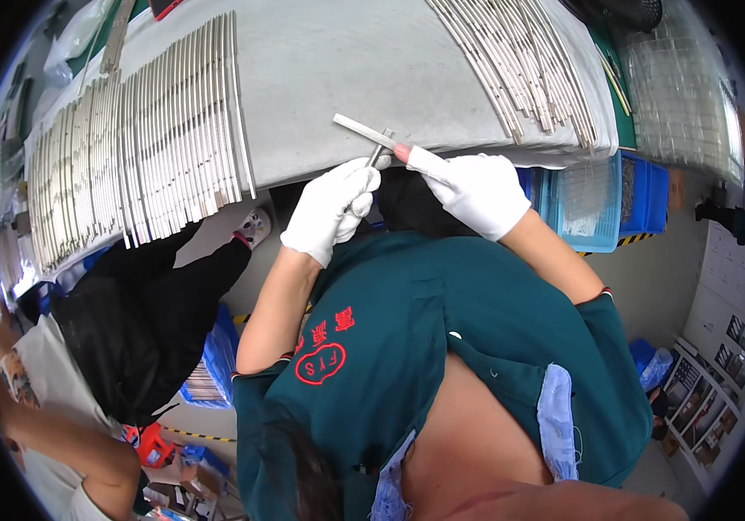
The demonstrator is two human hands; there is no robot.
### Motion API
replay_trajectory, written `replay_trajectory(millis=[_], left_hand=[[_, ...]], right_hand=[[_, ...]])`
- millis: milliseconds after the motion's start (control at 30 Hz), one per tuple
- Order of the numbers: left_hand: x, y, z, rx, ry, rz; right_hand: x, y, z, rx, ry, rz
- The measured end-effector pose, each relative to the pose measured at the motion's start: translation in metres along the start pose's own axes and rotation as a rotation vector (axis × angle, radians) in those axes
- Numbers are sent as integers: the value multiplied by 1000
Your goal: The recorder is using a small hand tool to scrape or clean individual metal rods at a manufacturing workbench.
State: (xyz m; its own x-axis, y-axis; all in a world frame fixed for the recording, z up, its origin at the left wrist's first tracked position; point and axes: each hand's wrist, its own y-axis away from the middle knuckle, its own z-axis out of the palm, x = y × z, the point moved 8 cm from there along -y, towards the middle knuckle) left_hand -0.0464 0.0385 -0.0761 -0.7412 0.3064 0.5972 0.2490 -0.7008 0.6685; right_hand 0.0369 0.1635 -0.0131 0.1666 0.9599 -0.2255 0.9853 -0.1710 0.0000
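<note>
Both my hands wear white gloves and meet at the table's near edge. My left hand (333, 207) is closed around a thin grey metal rod (377, 156), whose end sticks up past the fingers. My right hand (476, 193) grips a flat pale strip (357, 129), with one bare fingertip showing out of the glove. The strip points up and to the left and crosses the rod near its end. I cannot tell if the two touch. The rod's lower part is hidden by my left hand.
Rows of slim metal rods (177, 122) cover the table's left side. A looser pile of similar rods (516, 65) lies at the right on the grey table cover (320, 69). Blue crates (642, 200) and stacked clear trays (681, 87) stand right. A co-worker's arm (68, 434) shows at left.
</note>
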Motion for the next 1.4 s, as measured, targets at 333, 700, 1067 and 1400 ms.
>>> replay_trajectory(millis=[333, 700, 1067, 1400], left_hand=[[5, 2, 3, 0, 16, 43], [6, -4, 2, -17, -16, 55], [-9, -6, -3, -29, 85, -54], [-10, -8, 1, -10, 79, -28]], right_hand=[[3, -8, 0, 51, -63, 66], [10, -11, -6, 109, -109, 93], [-2, 1, 11, 77, -2, 5], [-1, -2, 4, 174, -43, 43]])
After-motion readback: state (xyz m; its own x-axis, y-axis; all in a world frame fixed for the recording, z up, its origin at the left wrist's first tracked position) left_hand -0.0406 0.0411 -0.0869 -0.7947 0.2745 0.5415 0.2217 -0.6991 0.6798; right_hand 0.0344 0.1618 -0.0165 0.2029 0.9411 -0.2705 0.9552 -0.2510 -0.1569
